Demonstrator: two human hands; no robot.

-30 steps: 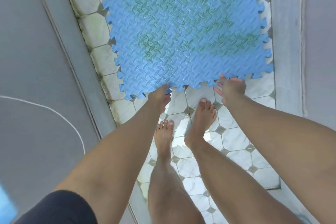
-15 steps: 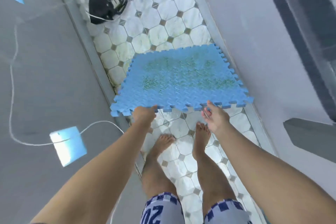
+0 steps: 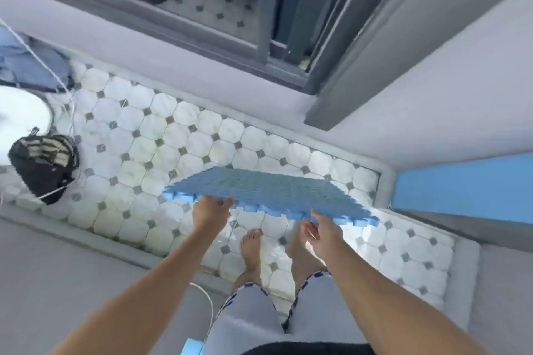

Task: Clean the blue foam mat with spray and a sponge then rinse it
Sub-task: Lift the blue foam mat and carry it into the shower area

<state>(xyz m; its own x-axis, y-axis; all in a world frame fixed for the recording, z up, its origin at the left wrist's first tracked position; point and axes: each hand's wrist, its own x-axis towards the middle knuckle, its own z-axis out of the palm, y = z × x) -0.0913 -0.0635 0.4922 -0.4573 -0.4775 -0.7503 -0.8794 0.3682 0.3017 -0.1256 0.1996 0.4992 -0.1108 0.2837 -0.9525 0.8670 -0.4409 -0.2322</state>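
The blue foam mat [image 3: 259,189], with jigsaw edges and greenish stains on its textured top, is lifted off the tiled floor and held almost flat at about knee height. My left hand [image 3: 209,209] grips its near edge on the left. My right hand [image 3: 323,229] holds the near edge toward the right corner, fingers under the mat. My bare feet stand on wet tiles just below the mat. No spray bottle or sponge is in view.
White octagonal floor tiles [image 3: 150,153] run in a narrow strip between grey walls. A black bag [image 3: 43,166] with a white cord lies at the left. A grey door frame [image 3: 288,37] is ahead. A blue panel [image 3: 461,184] sits at the right.
The mat has been raised from the floor by its near edge and now hangs nearly level in the air. My view has swung round toward the left.
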